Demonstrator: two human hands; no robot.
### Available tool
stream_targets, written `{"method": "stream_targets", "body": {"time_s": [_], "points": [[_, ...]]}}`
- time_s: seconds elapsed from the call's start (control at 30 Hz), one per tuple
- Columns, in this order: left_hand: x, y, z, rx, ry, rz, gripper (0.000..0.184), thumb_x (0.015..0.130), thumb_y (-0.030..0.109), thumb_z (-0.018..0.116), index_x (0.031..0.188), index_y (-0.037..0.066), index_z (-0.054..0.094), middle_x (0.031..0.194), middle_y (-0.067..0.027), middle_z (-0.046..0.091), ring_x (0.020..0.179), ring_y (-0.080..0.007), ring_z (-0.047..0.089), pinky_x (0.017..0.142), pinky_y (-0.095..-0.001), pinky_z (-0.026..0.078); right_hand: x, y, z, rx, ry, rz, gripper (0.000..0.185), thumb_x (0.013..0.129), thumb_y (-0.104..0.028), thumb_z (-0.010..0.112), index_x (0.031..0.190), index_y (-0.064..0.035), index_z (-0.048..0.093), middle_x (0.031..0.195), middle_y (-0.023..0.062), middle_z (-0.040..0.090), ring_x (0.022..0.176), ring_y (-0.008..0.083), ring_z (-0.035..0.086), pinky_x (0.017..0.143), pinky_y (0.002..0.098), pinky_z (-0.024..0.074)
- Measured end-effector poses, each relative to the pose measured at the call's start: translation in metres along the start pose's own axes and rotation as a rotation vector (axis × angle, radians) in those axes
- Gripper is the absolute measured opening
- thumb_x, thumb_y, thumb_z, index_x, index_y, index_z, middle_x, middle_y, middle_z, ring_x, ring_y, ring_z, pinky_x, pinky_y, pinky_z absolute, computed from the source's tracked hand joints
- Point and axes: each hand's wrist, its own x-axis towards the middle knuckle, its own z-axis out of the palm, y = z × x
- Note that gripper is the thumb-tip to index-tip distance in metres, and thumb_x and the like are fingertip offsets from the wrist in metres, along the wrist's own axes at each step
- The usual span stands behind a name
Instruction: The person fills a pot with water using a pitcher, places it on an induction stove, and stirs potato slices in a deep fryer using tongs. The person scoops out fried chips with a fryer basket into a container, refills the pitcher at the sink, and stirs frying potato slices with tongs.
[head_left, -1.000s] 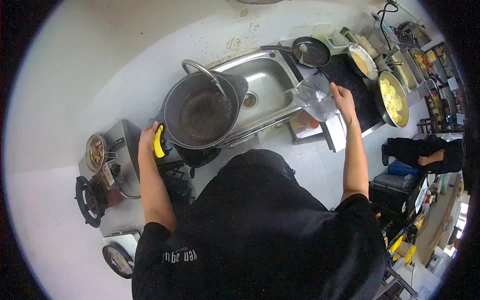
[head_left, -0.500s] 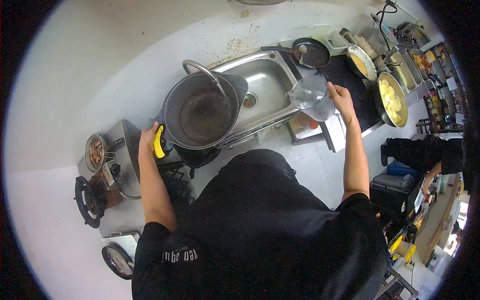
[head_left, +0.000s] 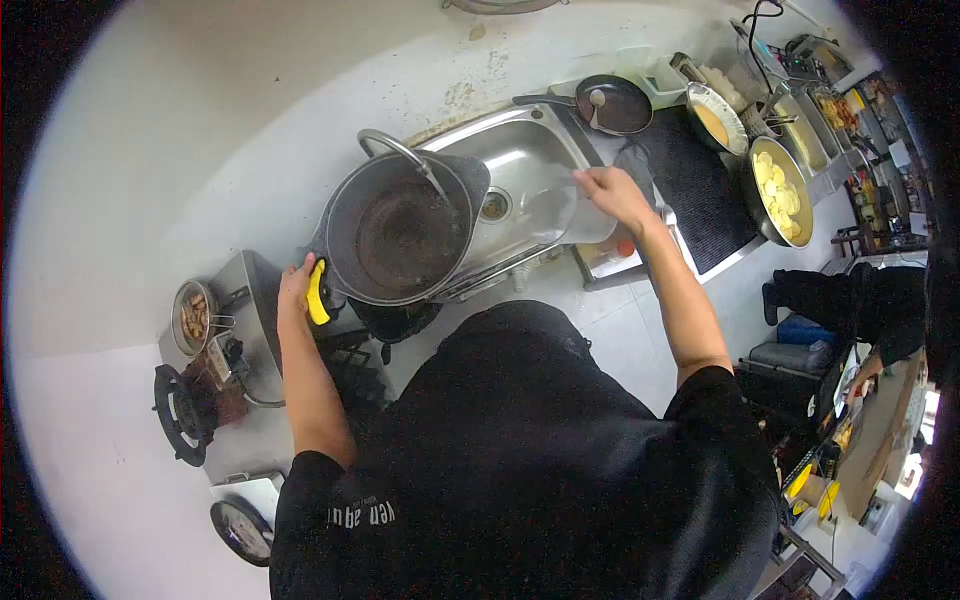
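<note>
A large dark pot sits under the curved tap at the left part of the steel sink. My left hand is closed on a yellow grip at the pot's lower left side. Over the right part of the basin, my right hand is closed on the handle of a clear jug, whose outline is faint and blurred.
Right of the sink are a black frying pan with a spoon, a foil-lined bowl and a bowl of yellow slices. A burner stands left. Another person is at far right.
My right hand has carried the clear jug leftward, from beside the sink to over the basin. My left hand keeps its hold. The other person's arm has reached toward the counter.
</note>
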Motion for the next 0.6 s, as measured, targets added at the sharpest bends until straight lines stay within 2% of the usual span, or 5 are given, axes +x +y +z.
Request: {"method": "stream_targets", "body": {"time_s": [0.07, 0.23, 0.33, 0.4, 0.6], "points": [[0.022, -0.015, -0.005, -0.067, -0.106, 0.014, 0.09, 0.082, 0.034, 0.067, 0.137, -0.014, 0.015, 0.136, -0.0288, 0.035, 0.119, -0.0312, 0.046, 0.095, -0.0355, 0.041, 0.004, -0.009, 0.006, -0.091, -0.056, -0.04, 0.045, 0.088, -0.04, 0.049, 0.079, 0.0014, 0.064, 0.078, 0.0255, 0.061, 0.079, 0.0414, 0.059, 0.073, 0.0439, 0.0443], [0.013, -0.009, -0.001, -0.062, -0.059, 0.011, 0.09, 0.082, 0.033, 0.068, 0.136, -0.015, 0.015, 0.134, -0.0291, 0.037, 0.116, -0.0315, 0.049, 0.093, -0.0358, 0.043, 0.009, -0.004, 0.013, 0.024, -0.07, -0.017, 0.047, 0.089, -0.042, 0.049, 0.081, 0.0024, 0.063, 0.078, 0.0242, 0.062, 0.078, 0.0391, 0.06, 0.073, 0.0426, 0.0445], [0.01, -0.007, -0.001, -0.038, -0.02, 0.011, 0.089, 0.082, 0.033, 0.068, 0.136, -0.016, 0.017, 0.133, -0.0293, 0.039, 0.114, -0.0311, 0.05, 0.091, -0.0358, 0.044, 0.011, 0.019, 0.015, 0.175, -0.022, 0.083, 0.05, 0.089, -0.044, 0.049, 0.083, 0.0038, 0.064, 0.077, 0.0189, 0.064, 0.077, 0.0303, 0.062, 0.071, 0.0395, 0.0445], [0.009, -0.005, 0.0, -0.032, -0.01, -0.004, 0.088, 0.082, 0.033, 0.068, 0.135, -0.016, 0.017, 0.132, -0.0294, 0.039, 0.114, -0.0307, 0.05, 0.09, -0.0357, 0.045, 0.01, 0.03, 0.012, 0.285, 0.086, 0.113, 0.048, 0.092, -0.042, 0.05, 0.073, 0.0015, 0.06, 0.063, 0.0013, 0.054, 0.06, 0.0107, 0.045, 0.055, 0.0269, 0.0368], [0.012, -0.008, -0.002, -0.075, -0.053, 0.006, 0.089, 0.081, 0.033, 0.069, 0.135, -0.015, 0.018, 0.132, -0.028, 0.04, 0.113, -0.0299, 0.051, 0.09, -0.0358, 0.045, -0.007, 0.067, -0.025, 0.586, 0.191, 0.293, 0.043, 0.092, -0.041, 0.052, 0.068, -0.0063, 0.058, 0.06, -0.0035, 0.048, 0.056, 0.007, 0.038, 0.052, 0.0234, 0.0298]]}}
